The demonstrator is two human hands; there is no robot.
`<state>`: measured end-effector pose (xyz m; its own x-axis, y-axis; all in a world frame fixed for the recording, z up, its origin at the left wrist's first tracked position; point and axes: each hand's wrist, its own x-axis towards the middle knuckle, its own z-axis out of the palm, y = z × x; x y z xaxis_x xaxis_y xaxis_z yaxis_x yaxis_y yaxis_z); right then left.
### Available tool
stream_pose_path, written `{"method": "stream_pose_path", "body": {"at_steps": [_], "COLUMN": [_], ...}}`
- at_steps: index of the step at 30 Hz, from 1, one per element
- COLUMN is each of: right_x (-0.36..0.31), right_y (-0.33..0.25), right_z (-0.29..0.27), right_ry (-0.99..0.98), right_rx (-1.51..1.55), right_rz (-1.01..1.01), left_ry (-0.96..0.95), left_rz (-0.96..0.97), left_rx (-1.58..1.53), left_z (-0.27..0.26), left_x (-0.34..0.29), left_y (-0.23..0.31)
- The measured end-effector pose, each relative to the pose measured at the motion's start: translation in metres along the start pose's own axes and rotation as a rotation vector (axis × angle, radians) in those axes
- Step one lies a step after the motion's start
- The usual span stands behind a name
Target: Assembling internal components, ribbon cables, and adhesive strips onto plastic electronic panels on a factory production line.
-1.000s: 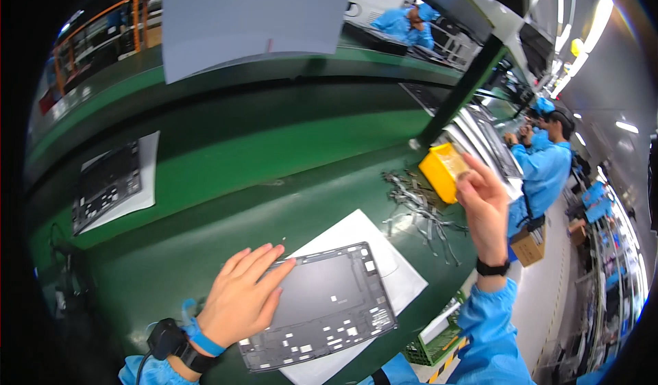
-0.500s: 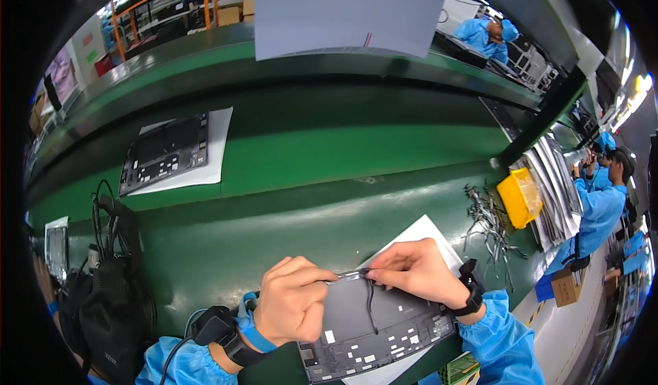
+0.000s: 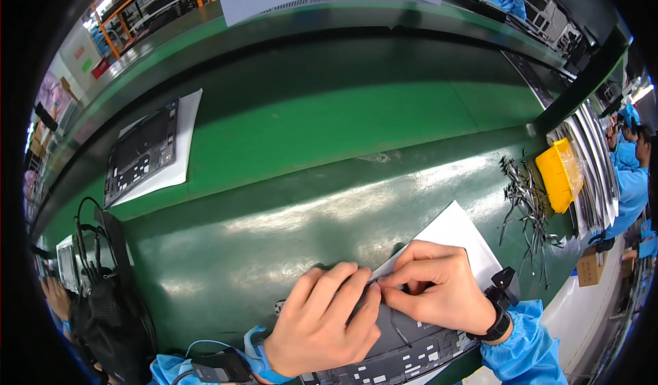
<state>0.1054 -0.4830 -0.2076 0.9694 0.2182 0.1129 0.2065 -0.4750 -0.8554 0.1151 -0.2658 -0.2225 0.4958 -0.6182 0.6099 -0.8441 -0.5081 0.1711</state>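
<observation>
A dark, flat device cover (image 3: 439, 331) with many small white patches lies on the bench under both my hands, partly on a white sheet (image 3: 460, 231). My left hand (image 3: 322, 323) rests across the cover with its fingers stretched out, tips near the far edge. At that same edge, my right hand (image 3: 435, 286) pinches thumb and forefinger on the upper end of a thin black cable (image 3: 399, 329). The cable's other end trails over the cover's inner face. My fingers hide the exact spot being gripped.
A pile of short dark cables (image 3: 524, 207) lies to the right, beside a yellow bin (image 3: 558, 176) and a stack of sheets (image 3: 595, 159). Another dark cover (image 3: 144, 145) sits on paper at the back left. A black bag (image 3: 110, 323) with cables stands left. Co-workers sit beyond.
My left hand has gone from curled fingers at the edge to fingers spread over the cover. My right hand keeps its pinch at the far edge. The view has shifted.
</observation>
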Motion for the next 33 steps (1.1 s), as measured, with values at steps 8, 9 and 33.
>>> {"method": "stream_pose_path", "body": {"at_steps": [8,9,33], "right_x": [0.002,0.001,0.003], "right_y": [0.000,0.001,0.006], "right_z": [-0.004,-0.004,-0.007], "right_ry": [-0.034,-0.035,-0.004], "right_rx": [0.042,0.042,-0.050], "right_rz": [-0.068,-0.067,-0.093], "left_ry": [-0.027,-0.024,-0.097], "left_rz": [-0.053,-0.052,-0.014], "left_rx": [0.013,0.018,0.098], "left_z": [0.005,0.005,0.007], "left_x": [-0.003,-0.004,-0.003], "left_y": [0.002,0.002,0.002]}}
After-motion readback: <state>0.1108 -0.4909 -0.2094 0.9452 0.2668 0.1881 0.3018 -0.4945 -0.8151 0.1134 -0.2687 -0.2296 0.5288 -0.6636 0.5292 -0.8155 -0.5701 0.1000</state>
